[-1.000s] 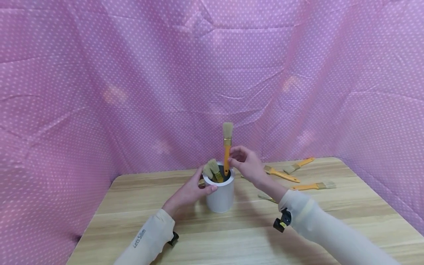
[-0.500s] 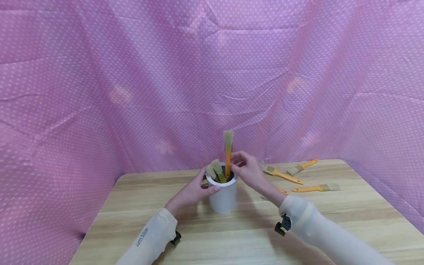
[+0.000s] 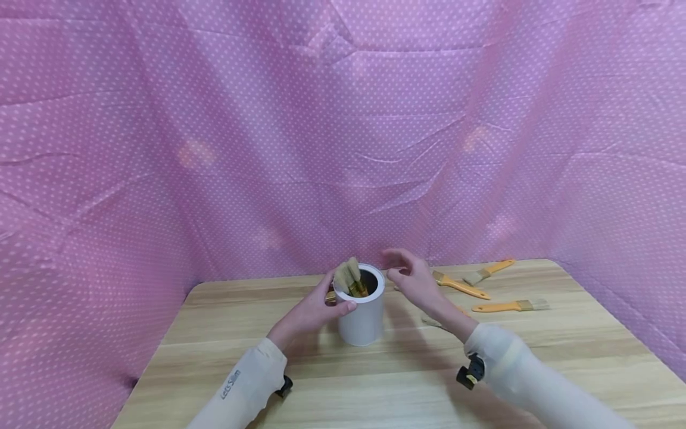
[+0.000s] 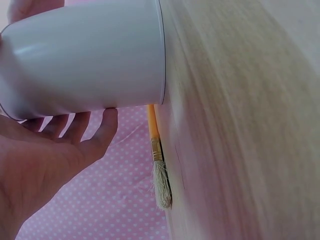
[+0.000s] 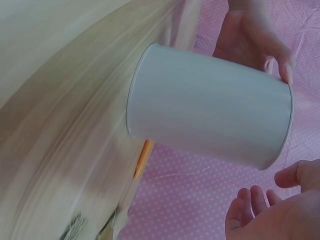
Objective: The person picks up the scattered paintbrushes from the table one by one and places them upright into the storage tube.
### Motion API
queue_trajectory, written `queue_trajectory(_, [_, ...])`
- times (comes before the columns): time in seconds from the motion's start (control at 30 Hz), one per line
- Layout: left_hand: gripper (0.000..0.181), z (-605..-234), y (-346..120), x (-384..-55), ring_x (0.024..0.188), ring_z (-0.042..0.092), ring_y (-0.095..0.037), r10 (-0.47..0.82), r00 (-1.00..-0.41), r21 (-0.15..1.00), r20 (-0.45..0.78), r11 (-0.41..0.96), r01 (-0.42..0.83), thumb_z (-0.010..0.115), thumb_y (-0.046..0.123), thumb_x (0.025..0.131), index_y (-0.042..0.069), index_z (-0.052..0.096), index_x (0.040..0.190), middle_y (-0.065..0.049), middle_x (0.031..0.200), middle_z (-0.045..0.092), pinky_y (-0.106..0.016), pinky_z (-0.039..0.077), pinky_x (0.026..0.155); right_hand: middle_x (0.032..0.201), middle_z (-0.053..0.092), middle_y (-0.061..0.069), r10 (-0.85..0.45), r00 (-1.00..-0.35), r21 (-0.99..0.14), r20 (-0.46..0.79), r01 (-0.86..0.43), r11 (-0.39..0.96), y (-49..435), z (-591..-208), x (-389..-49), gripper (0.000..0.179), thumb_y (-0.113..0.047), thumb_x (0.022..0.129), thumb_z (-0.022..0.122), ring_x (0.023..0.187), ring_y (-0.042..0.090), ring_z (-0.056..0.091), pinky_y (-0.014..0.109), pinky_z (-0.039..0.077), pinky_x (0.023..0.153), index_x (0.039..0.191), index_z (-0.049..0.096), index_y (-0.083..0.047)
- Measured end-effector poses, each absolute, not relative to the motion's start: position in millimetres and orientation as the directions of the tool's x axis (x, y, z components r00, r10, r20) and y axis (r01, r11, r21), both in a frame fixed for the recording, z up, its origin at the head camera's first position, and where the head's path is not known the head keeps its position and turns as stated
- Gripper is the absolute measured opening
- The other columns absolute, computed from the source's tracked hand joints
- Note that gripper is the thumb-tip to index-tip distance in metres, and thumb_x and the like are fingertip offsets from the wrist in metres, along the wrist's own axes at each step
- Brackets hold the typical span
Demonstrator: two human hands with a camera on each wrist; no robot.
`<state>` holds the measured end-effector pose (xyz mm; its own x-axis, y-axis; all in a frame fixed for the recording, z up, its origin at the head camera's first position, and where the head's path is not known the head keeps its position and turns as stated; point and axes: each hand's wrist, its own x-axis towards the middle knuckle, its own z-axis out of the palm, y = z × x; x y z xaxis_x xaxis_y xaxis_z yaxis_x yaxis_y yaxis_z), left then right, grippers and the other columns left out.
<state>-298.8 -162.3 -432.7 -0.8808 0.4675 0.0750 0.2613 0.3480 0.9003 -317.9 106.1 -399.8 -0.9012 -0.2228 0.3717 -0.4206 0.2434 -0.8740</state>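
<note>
A white paint can (image 3: 361, 322) stands upright on the wooden table, several paintbrushes (image 3: 354, 271) leaning bristles-up at the left of its opening. My left hand (image 3: 312, 310) holds the can's left side, thumb near the rim and fingers curled round the wall; the left wrist view shows these fingers (image 4: 103, 132) against it. To the right of the can, my right hand (image 3: 420, 289) hovers with nothing in it, fingers loosely bent and apart from the wall. Behind the can lies a brush (image 4: 160, 182) with an orange handle, partly hidden.
Several orange-handled brushes lie at the right of the table (image 3: 407, 393): one pointing toward the can (image 3: 462, 287), one farther back (image 3: 489, 271), one nearer (image 3: 509, 306). My right forearm partly covers another brush (image 3: 431, 322). A pink dotted curtain (image 3: 343, 149) hangs behind.
The brush my right hand held upright over the can went down into it and was let go; it no longer stands above the rim. My right hand then drew back rightward. The left hand kept its hold.
</note>
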Motion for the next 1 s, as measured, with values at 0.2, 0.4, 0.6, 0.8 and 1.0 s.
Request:
queue_trajectory(0.2, [0.091, -433, -162, -299, 0.142, 0.036, -0.030, 0.460, -0.883, 0.893, 0.095, 0.352, 0.279, 0.073, 0.051, 0.091, 0.037, 0.017, 0.162, -0.006, 0.158, 0.035, -0.054, 0.035, 0.112, 0.123, 0.065, 0.020, -0.223, -0.906, -0.868, 0.359, -0.412, 0.275, 120, -402, -323, 0.032, 0.001, 0.098, 0.059, 0.115, 0.036, 0.060, 0.051, 0.048, 0.101, 0.129, 0.063, 0.003])
queue_trajectory(0.4, [0.091, -433, -161, -300, 0.143, 0.034, -0.031, 0.456, -0.883, 0.882, 0.108, 0.366, 0.297, 0.073, 0.052, 0.091, 0.037, 0.017, 0.162, -0.006, 0.159, 0.033, -0.055, 0.034, 0.112, 0.122, 0.067, 0.012, -0.240, -0.906, -0.842, 0.350, -0.416, 0.343, 156, -408, -321, 0.029, -0.009, 0.101, 0.061, 0.113, 0.028, 0.061, 0.048, 0.048, 0.101, 0.129, 0.064, -0.003])
queue_trajectory(0.6, [0.091, -434, -161, -301, 0.143, 0.034, -0.031, 0.464, -0.880, 0.876, 0.100, 0.378, 0.298, 0.071, 0.056, 0.091, 0.042, 0.013, 0.161, -0.006, 0.160, 0.032, -0.054, 0.036, 0.112, 0.123, 0.065, 0.015, -0.227, -0.919, -0.838, 0.322, -0.388, 0.385, 193, -417, -319, 0.029, -0.012, 0.103, 0.059, 0.114, 0.029, 0.061, 0.045, 0.048, 0.101, 0.130, 0.062, -0.001])
queue_trajectory(0.8, [0.089, -433, -162, -300, 0.142, 0.035, -0.031, 0.460, -0.883, 0.882, 0.091, 0.375, 0.286, 0.071, 0.055, 0.092, 0.044, 0.014, 0.160, -0.005, 0.158, 0.034, -0.054, 0.036, 0.111, 0.124, 0.065, 0.017, -0.233, -0.927, -0.802, 0.294, -0.372, 0.467, 233, -426, -318, 0.032, -0.013, 0.105, 0.058, 0.114, 0.031, 0.061, 0.038, 0.051, 0.096, 0.133, 0.060, 0.001])
queue_trajectory(1.0, [0.089, -431, -160, -300, 0.143, 0.034, -0.027, 0.465, -0.881, 0.884, 0.091, 0.370, 0.286, 0.071, 0.055, 0.092, 0.044, 0.015, 0.160, -0.001, 0.159, 0.033, -0.054, 0.036, 0.112, 0.125, 0.064, 0.021, -0.206, -0.946, -0.753, 0.252, -0.325, 0.571, 275, -436, -313, 0.033, -0.017, 0.106, 0.057, 0.112, 0.036, 0.061, 0.041, 0.054, 0.087, 0.132, 0.060, 0.001])
